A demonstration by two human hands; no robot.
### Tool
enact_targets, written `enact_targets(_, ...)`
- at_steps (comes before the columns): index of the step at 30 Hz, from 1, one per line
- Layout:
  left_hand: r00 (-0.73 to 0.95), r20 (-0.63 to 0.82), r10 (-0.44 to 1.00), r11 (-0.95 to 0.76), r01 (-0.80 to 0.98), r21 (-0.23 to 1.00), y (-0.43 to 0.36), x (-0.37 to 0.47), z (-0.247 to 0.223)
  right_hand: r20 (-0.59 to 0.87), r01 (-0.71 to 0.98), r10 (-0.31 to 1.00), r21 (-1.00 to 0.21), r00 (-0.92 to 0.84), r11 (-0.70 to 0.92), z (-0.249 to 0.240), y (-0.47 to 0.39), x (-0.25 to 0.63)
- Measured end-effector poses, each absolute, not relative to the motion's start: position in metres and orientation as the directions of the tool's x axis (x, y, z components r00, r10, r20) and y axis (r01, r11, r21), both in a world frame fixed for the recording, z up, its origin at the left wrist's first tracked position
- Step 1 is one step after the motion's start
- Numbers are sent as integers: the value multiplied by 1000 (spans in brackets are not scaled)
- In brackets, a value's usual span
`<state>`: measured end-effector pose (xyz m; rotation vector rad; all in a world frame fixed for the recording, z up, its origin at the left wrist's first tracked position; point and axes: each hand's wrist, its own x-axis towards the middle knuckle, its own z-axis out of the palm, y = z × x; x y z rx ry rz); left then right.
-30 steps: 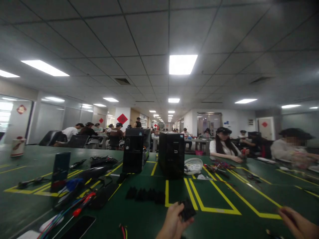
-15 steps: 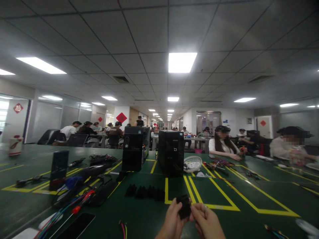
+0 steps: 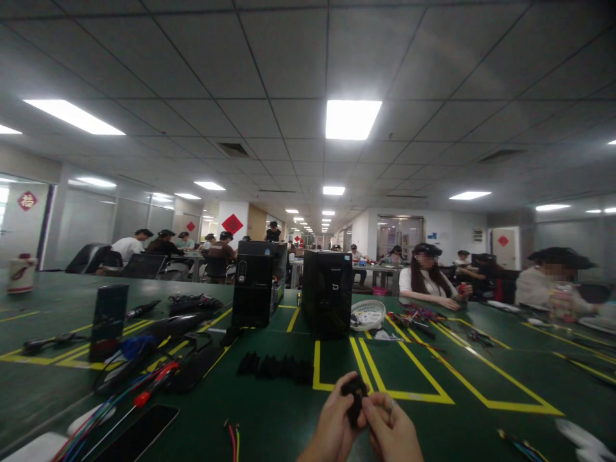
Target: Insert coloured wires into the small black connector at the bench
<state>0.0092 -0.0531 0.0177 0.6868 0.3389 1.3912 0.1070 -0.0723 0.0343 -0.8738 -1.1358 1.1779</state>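
at the bench's near edge, left hand (image 3: 334,427) and right hand (image 3: 389,428) closed around a small black part (image 3: 355,396). just beyond, a row of black parts (image 3: 276,367); farther back, two black computer towers (image 3: 327,301). no readable writing.

2 bare hands, left hand (image 3: 332,427), right hand (image 3: 392,431), no sleeves visible, ring on right

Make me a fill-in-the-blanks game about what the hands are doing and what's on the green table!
1. The left hand and right hand both pinch one small ____ part.
2. A row of black parts lies on the ____ table.
3. Two black computer ____ stand upright beside a white basket.

Missing words: black; green; towers
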Motion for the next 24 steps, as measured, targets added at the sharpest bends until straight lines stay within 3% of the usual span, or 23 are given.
enact_targets(24,145,231,962,-42,-758,651,-53,8,11,202,-218,977,-952,74,213,30,-75,111)
